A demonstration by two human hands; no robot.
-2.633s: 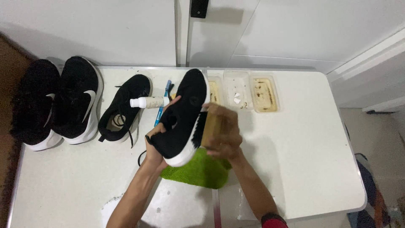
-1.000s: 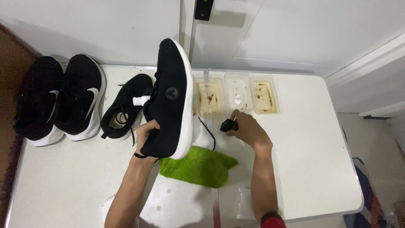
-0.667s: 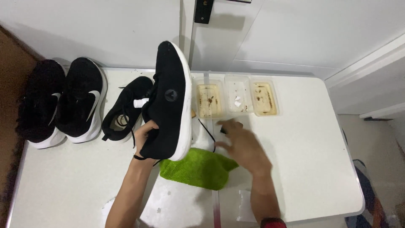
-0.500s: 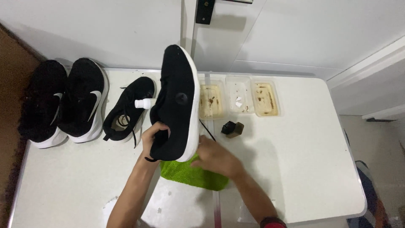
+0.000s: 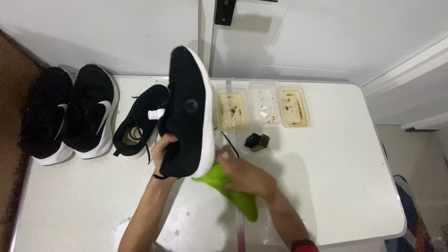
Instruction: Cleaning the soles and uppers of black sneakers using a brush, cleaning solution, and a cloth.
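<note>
**A:** So what's each grip doing here?

**B:** Left hand (image 5: 164, 150) is clamped around the heel end of a black sneaker (image 5: 189, 114) and has it lifted off the desk (image 5: 326, 177). Right hand (image 5: 245, 175) is closed down on a lime-green cloth (image 5: 233, 196), fingers bunched into it, and the cloth lies on the desk right under the shoe's white sole edge.

**A:** Which way's the shoe pointing?

**B:** Toe away from the person, toward the wall, heel down near the wrist. Its long axis runs near-to-far and tips a bit left at the top. It's rolled on its side, so the black upper with a small round badge faces the camera and the white sole runs along the right edge. A loose lace hangs down by the right hand.

**A:** Any containers?

**B:** Three clear rectangular trays (image 5: 265, 103) in a row at the far side of the desk. The left one and the right one hold a yellowish-brown liquid with dark specks; the middle one looks mostly dry, with a small white scrap in it. Just in front of them sits a small brush (image 5: 258, 141), dark one end, brown wood the other.

**A:** Packages, labels?

**B:** A small white bottle (image 5: 156, 113) peeks out beside the lifted shoe, lying over a black low sneaker (image 5: 137, 122) on the desk. Its label is too small to make out. Further left is a pair of black sneakers (image 5: 70, 114) with white soles, the right one carrying a white curved mark on its side.
</note>
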